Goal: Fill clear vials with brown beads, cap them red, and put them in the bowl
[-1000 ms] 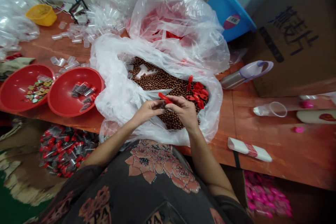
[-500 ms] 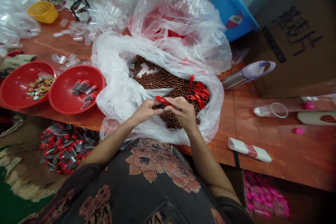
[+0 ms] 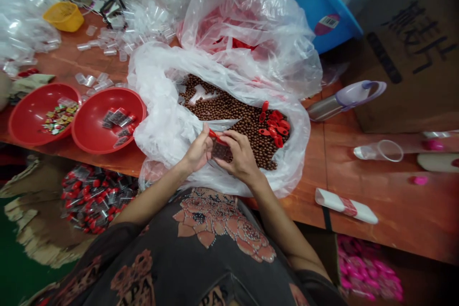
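Both grips are clamped: the left hand [image 3: 195, 152] and right hand [image 3: 241, 157], 2 hands together, pinch a small red-topped packet [image 3: 219, 149] over brown beads [image 3: 229, 110] in a plastic bag [image 3: 154, 124]. A close, steady pinch suits this fiddly piece, with red caps [image 3: 274, 126] just beside.

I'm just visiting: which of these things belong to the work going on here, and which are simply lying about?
In use:
left hand
right hand
red plastic piece
round brown beads
translucent plastic bag
red plastic caps

Seemingly lying about:
yellow plastic basket
blue plastic tub
steel flask with lilac top
brown cardboard box
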Available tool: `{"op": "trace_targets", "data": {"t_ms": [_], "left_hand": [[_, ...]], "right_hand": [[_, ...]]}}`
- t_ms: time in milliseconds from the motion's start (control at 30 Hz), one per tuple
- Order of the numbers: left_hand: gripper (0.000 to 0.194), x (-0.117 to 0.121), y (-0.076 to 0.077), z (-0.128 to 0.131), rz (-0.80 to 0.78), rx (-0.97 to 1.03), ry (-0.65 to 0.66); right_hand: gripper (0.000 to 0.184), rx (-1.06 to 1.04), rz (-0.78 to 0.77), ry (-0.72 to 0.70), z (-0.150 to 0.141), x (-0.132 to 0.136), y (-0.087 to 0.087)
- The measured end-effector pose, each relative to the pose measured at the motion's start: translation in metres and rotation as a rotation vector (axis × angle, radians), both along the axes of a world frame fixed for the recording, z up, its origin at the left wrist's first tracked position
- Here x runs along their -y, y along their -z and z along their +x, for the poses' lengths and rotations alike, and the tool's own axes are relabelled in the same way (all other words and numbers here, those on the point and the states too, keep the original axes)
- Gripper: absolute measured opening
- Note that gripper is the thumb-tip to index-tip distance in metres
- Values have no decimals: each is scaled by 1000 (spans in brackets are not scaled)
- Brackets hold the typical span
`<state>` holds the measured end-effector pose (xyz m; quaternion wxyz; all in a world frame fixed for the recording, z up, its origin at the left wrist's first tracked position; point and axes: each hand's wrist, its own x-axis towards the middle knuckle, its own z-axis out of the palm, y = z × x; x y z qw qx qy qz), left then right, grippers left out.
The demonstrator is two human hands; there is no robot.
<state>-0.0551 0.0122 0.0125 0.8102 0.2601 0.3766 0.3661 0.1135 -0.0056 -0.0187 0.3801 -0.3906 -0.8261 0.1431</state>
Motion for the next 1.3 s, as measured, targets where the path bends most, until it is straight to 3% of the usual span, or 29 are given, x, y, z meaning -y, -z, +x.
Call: {"op": "trace_targets", "data": {"t_ms": [100, 233, 400, 500, 733, 1033, 1100, 1167, 1233, 1300], "left_hand": [[86, 4, -3, 3, 6, 97, 74], [75, 7, -5, 4, 12, 127, 65], [53, 5, -4, 4, -41, 45, -29], [45, 6, 1, 5, -56, -22, -37], [48, 14, 10, 14, 68, -169, -72], [52, 23, 12, 18, 156, -190, -127], [51, 17, 0, 6, 238, -264, -142], [49, 4, -18, -23, 379, -413, -234], [43, -12, -38, -68, 548, -655, -437], [38, -27, -56, -124, 657, -959, -638]], "right_hand": [[68, -60, -35, 75, -1, 5, 2], [72, -99, -50, 187, 0, 8, 5], [71, 6, 82, 24, -3, 8, 9], [78, -29, 85, 53, -6, 10, 7], [74, 136, 21, 32, -3, 4, -7], [68, 143, 86, -29, -7, 0, 1], [72, 171, 85, 8, -11, 1, -1], [80, 207, 50, 38, -12, 0, -2], [84, 213, -3, 73, -8, -3, 3], [75, 204, -77, 125, 1, -8, 12]]}}
